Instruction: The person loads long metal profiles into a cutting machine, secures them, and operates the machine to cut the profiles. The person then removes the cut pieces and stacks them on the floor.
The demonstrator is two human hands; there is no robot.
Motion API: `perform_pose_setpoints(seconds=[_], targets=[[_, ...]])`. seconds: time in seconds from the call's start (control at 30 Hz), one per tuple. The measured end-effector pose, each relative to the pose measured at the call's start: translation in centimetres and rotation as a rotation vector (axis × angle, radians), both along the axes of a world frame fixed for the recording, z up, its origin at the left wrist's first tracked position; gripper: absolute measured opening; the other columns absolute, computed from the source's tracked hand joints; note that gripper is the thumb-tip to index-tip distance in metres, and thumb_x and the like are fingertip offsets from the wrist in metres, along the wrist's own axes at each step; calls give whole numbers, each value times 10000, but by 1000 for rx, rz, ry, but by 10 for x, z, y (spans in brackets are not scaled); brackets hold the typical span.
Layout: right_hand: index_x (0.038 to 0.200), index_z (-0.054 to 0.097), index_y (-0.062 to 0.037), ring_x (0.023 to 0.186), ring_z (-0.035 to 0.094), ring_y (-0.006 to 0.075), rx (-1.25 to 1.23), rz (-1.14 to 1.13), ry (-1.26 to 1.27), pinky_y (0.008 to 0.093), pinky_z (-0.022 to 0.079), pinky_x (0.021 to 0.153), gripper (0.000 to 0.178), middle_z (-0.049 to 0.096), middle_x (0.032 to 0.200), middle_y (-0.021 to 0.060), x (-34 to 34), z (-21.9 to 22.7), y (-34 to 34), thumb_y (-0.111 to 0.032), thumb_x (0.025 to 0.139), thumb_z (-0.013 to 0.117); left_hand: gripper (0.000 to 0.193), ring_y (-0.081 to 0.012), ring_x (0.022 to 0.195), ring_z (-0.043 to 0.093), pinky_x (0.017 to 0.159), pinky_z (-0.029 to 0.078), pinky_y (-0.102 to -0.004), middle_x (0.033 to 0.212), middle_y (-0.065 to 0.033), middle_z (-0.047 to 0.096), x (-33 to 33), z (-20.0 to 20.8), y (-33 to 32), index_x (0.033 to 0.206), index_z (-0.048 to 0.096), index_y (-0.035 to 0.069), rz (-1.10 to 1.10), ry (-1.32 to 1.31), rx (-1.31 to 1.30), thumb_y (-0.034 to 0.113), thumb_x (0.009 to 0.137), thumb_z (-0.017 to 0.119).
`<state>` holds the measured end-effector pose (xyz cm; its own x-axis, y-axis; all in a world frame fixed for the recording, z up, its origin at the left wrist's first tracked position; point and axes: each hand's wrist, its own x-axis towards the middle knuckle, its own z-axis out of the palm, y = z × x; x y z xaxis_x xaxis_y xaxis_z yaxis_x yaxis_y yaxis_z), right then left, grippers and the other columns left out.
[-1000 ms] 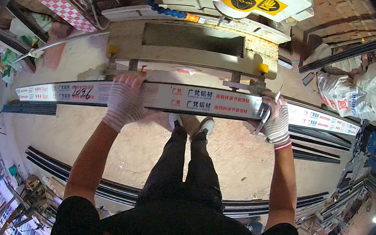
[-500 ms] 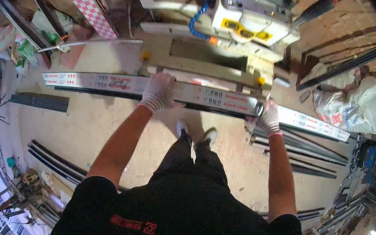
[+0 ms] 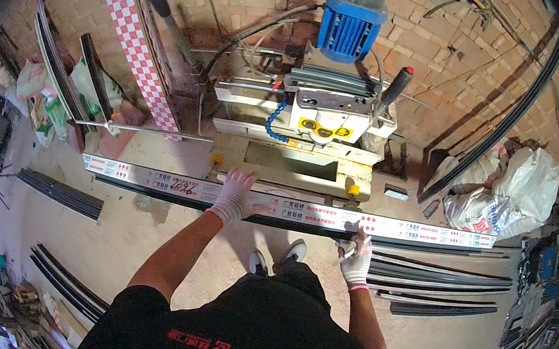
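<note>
A long aluminium profile, wrapped in white printed film with a dark lower edge, lies crosswise in front of the machine. My left hand, in a striped glove, grips it left of the middle, fingers over the far edge and thumb along the face. Handwritten dark marks show on the film just left of that hand. My right hand, gloved too, is closed at the profile's near edge, around something slim and whitish that I cannot make out. Behind the profile stands the white machine with yellow labels and a blue flexible hose.
A blue motor tops the machine, with dark handles beside it. White sacks slump at the right. Dark profiles lie on the floor at right and left. A red-and-white checkered strip leans at the far left.
The view has tilted up toward the machine and wall. My right hand has left its hold on the profile and moved left and nearer me. My left hand stays on the profile.
</note>
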<state>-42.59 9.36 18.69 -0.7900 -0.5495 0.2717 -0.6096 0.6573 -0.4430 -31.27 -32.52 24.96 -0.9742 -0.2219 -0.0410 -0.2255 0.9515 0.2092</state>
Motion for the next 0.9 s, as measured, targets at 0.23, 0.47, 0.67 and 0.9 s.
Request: perform_pose_setpoints(seconds=[0.23, 0.47, 0.67, 0.9], targets=[[1202, 499, -55, 1098, 573, 360, -291, -263, -261, 421, 488, 964, 543, 565, 1278, 211, 15, -1, 47, -1, 712, 725, 692, -372, 1237, 499, 1084, 366, -512, 1347, -163, 532, -116, 143, -13, 1333, 539, 57, -161, 706, -14, 446, 800, 748], [1210, 543, -16, 1191, 557, 409, -272, -211, -62, 460, 440, 1026, 472, 580, 1319, 220, -51, 20, 43, -104, 788, 737, 697, -345, 1190, 556, 1054, 413, -458, 1246, -157, 621, -213, 180, -15, 1270, 632, 79, -119, 320, -179, 580, 793, 717], [1151, 557, -37, 1150, 583, 382, -358, -152, -40, 451, 472, 975, 394, 580, 1338, 205, -85, 22, 36, -62, 796, 727, 749, -338, 1156, 559, 1040, 401, -471, 1200, -133, 616, -210, 174, -18, 1268, 622, 91, -136, 354, -330, 626, 755, 738], [1231, 465, -101, 1214, 568, 333, -512, 1, -150, 398, 541, 949, 486, 538, 1362, 197, -91, 30, 35, 94, 820, 634, 660, -357, 1091, 572, 951, 436, -477, 1155, -148, 622, -107, 175, 0, 1219, 592, 57, -105, 479, -123, 361, 695, 853]])
